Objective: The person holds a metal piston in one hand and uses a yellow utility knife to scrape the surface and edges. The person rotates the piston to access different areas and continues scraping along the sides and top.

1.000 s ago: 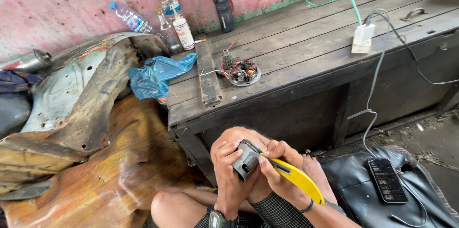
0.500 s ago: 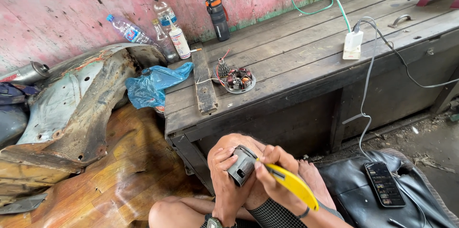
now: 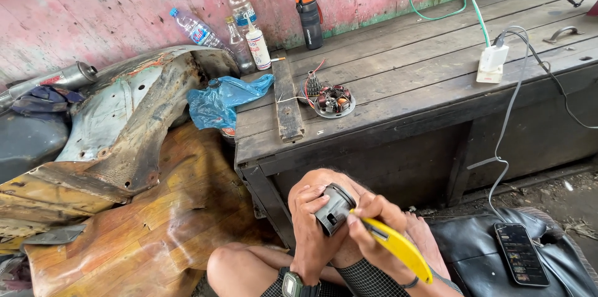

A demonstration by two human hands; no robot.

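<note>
The piston [image 3: 334, 208] is gripped firmly in the left hand [image 3: 309, 231]; the yellow utility knife [image 3: 393, 246], clasped by the right hand [image 3: 374, 225], is best scraped shallowly against the piston's crown.

A grey metal piston [image 3: 334, 208], short and cylindrical with a dark crown, lies tilted toward one o'clock at six o'clock of the view. A yellow-handled knife [image 3: 393, 247] touches its lower side, handle pointing toward four o'clock.
</note>
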